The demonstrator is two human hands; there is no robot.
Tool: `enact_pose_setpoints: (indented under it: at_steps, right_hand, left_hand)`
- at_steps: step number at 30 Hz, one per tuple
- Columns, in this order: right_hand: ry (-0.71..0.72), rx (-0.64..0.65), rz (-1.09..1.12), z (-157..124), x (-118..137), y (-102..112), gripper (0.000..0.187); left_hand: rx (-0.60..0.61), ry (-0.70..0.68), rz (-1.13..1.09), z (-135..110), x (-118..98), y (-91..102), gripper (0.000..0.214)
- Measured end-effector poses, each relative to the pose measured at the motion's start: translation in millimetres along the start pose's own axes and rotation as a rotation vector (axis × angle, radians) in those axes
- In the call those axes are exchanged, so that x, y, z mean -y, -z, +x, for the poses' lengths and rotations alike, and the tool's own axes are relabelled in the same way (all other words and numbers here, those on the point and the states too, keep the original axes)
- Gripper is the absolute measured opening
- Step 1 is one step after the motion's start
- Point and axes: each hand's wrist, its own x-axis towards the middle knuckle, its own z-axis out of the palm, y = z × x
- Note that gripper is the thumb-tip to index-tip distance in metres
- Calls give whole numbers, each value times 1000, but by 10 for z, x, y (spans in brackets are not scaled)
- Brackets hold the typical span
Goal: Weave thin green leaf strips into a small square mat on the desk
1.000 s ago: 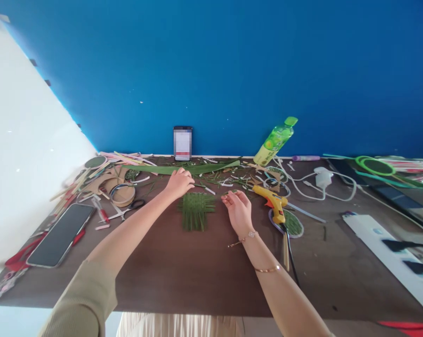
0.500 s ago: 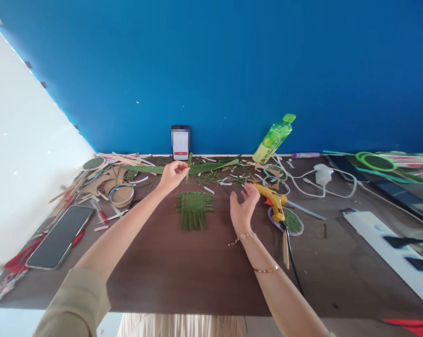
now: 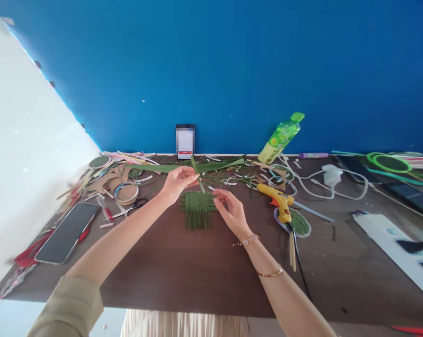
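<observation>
A small woven mat of green leaf strips [image 3: 197, 206] lies flat on the table, its loose strip ends sticking out at the sides and the near edge. Above its far edge, my left hand [image 3: 179, 183] pinches a narrow green leaf strip [image 3: 193, 164], which slants with its lower end near the mat. At the mat's right side is my right hand [image 3: 231, 210], thumb and fingers curved and slightly apart by the strip ends. Whether it touches them I cannot tell.
Along the back lie a long green leaf [image 3: 155, 167] and leaf scraps. A phone [image 3: 185, 140] and a tilted green bottle [image 3: 281, 138] lean against the blue wall. To the right are a yellow glue gun [image 3: 279, 202] and a power strip [image 3: 387, 238]; leftward, another phone [image 3: 67, 232].
My right hand has moved left from beside the glue gun to the mat's right edge. My left hand has come slightly nearer the mat with the strip, whose lower end now slants right.
</observation>
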Motion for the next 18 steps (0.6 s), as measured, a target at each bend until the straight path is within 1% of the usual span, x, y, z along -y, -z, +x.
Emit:
enact_pose_setpoints:
  at_steps: [3,5,9,11,13,15,18]
  right_hand:
    - [-184,80,226,-2,19,-26,28]
    - [-241,78,270,5,18,-29,26]
    - [-205,-14,210,16,9,-16,24]
    - [-204,-40,236,16,8,-9,28]
    - [-230,-43,314,16,6,-2,30]
    - [-247,-45,380,17,0,5,25]
    - [-231,-28,399,16,-5,8,22]
  left_hand:
    - [47,29,-3,-48,45,-44,32]
    - [69,39,6,-80,76,-66,32]
    - [77,44,40,-163,159,-134,29]
    - [95,66,70,-220,216,-197,27]
    - [133,103,87,-278,278,-267,24]
    - [169,133,104,-321,337,-325,21]
    - [170,158,149,-344,414,-356,20]
